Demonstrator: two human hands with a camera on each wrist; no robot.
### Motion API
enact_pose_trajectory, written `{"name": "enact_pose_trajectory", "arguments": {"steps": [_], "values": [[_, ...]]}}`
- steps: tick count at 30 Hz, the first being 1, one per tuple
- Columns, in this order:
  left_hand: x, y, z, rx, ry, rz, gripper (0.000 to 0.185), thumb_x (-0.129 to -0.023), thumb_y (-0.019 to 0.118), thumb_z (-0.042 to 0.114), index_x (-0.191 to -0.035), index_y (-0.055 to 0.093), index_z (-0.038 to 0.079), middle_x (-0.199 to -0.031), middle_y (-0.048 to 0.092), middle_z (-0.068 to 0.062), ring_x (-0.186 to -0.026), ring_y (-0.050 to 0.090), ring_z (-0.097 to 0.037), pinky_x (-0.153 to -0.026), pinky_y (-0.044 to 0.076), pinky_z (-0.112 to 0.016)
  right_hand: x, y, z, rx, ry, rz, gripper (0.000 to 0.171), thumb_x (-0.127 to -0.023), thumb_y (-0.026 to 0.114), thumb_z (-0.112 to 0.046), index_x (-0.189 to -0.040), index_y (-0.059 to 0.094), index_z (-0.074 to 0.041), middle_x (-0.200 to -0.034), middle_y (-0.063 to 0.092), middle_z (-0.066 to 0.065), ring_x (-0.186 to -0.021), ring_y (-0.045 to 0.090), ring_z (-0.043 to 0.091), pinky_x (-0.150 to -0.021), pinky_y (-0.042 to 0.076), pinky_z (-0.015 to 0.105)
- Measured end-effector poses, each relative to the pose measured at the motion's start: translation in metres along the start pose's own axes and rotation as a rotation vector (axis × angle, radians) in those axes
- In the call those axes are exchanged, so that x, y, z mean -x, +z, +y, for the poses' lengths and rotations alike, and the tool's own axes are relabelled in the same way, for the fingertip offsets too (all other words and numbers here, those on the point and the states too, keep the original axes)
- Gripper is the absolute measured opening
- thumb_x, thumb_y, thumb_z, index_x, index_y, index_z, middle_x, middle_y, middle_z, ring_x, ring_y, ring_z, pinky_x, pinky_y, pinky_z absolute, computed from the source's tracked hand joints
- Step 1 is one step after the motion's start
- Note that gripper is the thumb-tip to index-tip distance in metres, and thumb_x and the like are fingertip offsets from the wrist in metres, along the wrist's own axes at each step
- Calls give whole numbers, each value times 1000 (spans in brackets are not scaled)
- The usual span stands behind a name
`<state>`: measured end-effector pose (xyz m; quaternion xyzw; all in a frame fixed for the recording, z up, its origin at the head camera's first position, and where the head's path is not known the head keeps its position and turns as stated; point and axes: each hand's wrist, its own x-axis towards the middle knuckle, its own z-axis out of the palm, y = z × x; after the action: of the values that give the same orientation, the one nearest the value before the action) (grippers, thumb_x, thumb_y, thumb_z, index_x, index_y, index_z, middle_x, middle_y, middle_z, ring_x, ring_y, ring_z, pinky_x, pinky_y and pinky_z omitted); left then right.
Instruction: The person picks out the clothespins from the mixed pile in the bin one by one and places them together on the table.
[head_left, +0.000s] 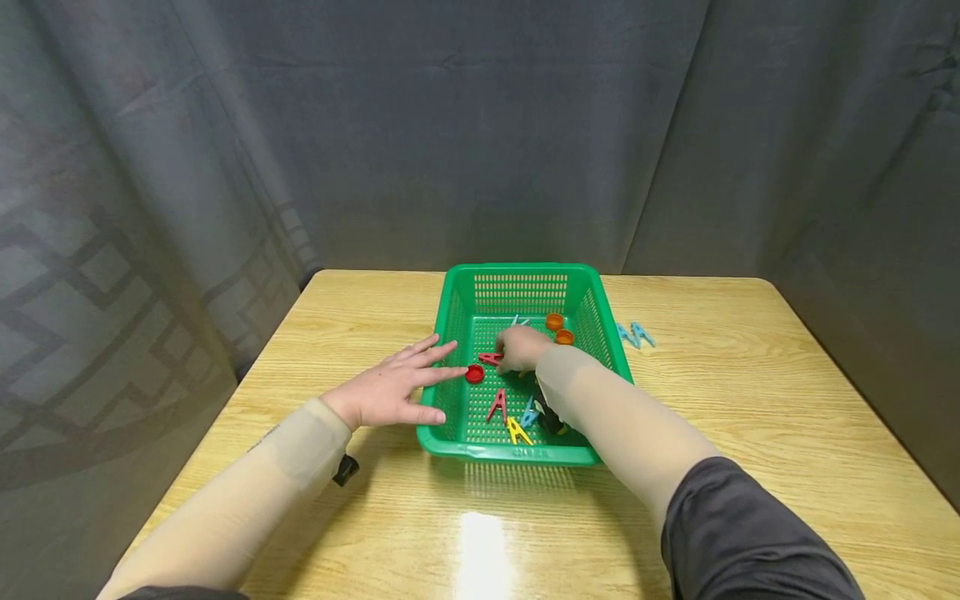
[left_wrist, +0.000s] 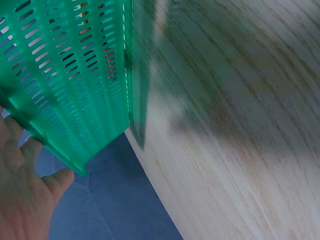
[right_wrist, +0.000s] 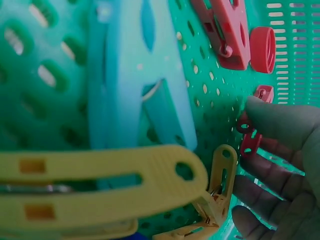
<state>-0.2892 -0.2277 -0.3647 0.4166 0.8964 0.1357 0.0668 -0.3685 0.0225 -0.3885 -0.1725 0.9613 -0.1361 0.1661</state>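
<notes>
A green plastic basket (head_left: 517, 454) stands on the wooden table. Inside it, my right hand (head_left: 523, 348) pinches a red clothespin (head_left: 490, 358) between thumb and fingers, low over the basket floor. Fingers spread and fairly straight, my left hand (head_left: 393, 387) rests on the basket's left rim. Close to the right hand lies a red ring-shaped cap (head_left: 474, 374). Nearer the front are another red clothespin (head_left: 498, 403), a blue clothespin (head_left: 529, 412) and a yellow clothespin (head_left: 517, 431). The right wrist view shows a further yellow clothespin (right_wrist: 220, 187) below the fingers. The right forearm hides part of the basket.
Two orange caps (head_left: 564, 337) lie toward the basket's back right, with a light blue clothespin (head_left: 519, 321) near the back. Outside, light blue clothespins (head_left: 642, 335) lie on the table (head_left: 735, 375) to the right. A grey curtain (head_left: 480, 150) hangs behind the table.
</notes>
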Motion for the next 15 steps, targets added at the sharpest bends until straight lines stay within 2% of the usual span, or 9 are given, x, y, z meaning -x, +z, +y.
{"name": "enact_pose_trajectory", "arguments": {"steps": [8, 11, 15], "values": [[1, 0, 1, 3, -3, 0, 72, -87, 55, 63, -149, 37, 32, -161, 11, 4, -147, -1, -26, -115, 11, -52, -2, 1, 3, 12, 17, 3, 23, -81, 79, -21, -94, 64, -9, -88, 62, 3, -76, 57, 19, -63, 48, 32], [1, 0, 0, 2, -4, 1, 71, -87, 55, 63, -149, 37, 32, -161, 11, 4, -147, -1, -26, -115, 11, -52, -3, 1, 3, -4, 12, 10, 20, -81, 78, -18, -93, 65, -8, -87, 63, 4, -73, 58, 18, -61, 48, 31], [0, 1, 0, -3, 3, 9, 70, -87, 57, 60, -149, 38, 31, -161, 15, -2, -147, 0, -26, -115, 11, -52, -2, 0, 3, -54, 17, 19, 19, -84, 74, -16, -99, 66, -6, -94, 64, 6, -71, 60, 18, -61, 50, 30]]}}
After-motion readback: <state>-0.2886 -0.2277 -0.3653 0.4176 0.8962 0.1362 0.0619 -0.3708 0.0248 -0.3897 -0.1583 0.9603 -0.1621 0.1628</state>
